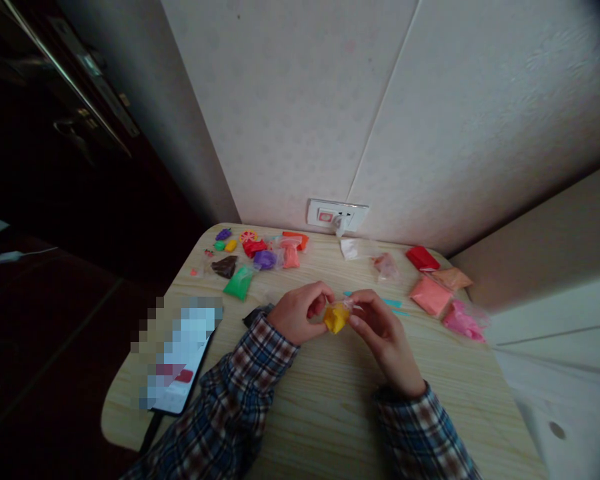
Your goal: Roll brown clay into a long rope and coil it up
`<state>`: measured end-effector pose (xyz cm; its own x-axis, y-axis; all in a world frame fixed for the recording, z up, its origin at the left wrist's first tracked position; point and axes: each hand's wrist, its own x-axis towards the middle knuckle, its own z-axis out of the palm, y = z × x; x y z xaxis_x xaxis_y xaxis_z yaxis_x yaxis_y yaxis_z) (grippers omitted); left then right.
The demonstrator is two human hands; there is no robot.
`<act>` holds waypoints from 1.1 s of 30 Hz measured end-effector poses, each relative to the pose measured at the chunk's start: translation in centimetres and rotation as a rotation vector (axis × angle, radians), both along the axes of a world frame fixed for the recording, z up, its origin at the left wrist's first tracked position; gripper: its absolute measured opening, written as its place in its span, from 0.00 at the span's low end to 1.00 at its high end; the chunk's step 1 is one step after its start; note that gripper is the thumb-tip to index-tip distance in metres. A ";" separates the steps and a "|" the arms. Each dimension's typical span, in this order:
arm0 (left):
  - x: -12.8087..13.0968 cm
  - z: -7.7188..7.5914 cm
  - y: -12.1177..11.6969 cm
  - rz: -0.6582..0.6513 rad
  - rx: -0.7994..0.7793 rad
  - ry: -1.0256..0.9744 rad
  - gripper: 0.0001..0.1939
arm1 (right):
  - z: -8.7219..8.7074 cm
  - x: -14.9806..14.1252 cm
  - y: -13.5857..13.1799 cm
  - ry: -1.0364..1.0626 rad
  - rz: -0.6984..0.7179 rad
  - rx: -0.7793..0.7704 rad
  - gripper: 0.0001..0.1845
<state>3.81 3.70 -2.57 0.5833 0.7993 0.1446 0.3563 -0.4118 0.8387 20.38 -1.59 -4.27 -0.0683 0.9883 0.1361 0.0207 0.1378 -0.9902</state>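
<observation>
Over the middle of the table, a small clear bag of yellow clay (336,319) is held between both hands. My left hand (303,311) pinches its left side with thumb and forefinger. My right hand (383,337) grips the clear plastic at its upper right, fingers closed. Behind my right hand lie thin blue sticks (393,303), partly covered by it. A bag with black contents (256,315) rests beside my left wrist, partly hidden by the sleeve. Farther left sits a bag of green clay (239,283).
Bags of brown (225,267), purple (265,260) and red clay (255,248) lie at the back left, near small fruit shapes (223,235). Coral (431,295) and pink bags (464,321) are at right. A phone (187,360) with a cable lies left; a wall socket (337,215) holds a plug.
</observation>
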 end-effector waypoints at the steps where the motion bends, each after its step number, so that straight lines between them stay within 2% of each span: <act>1: 0.0 -0.1 0.1 0.006 0.003 -0.010 0.12 | 0.0 0.0 0.0 0.014 0.001 0.009 0.08; 5: 0.0 -0.4 0.3 0.010 0.006 -0.053 0.12 | -0.4 -0.3 0.1 0.026 -0.045 0.034 0.11; 11: -0.1 -0.3 0.4 0.093 -0.074 -0.166 0.12 | -0.7 -0.5 0.2 0.077 -0.166 0.032 0.11; 16: -0.3 0.0 0.4 0.070 -0.087 -0.180 0.11 | -0.5 -0.5 0.2 0.102 -0.161 0.040 0.11; 20: -0.2 -0.3 0.4 0.112 -0.145 -0.250 0.13 | -0.4 -0.6 0.1 0.081 -0.173 0.066 0.11; 24: -0.3 -0.7 0.7 0.162 -0.227 -0.297 0.13 | -0.6 -0.4 0.1 -0.052 -0.228 0.097 0.10; 28: -0.4 -0.6 1.0 0.222 -0.322 -0.404 0.10 | -0.8 -0.1 0.1 -0.304 -0.260 0.186 0.07; 33: -0.1 0.1 1.0 0.220 -0.454 -0.597 0.06 | -0.9 -0.1 0.2 -0.536 -0.292 0.290 0.13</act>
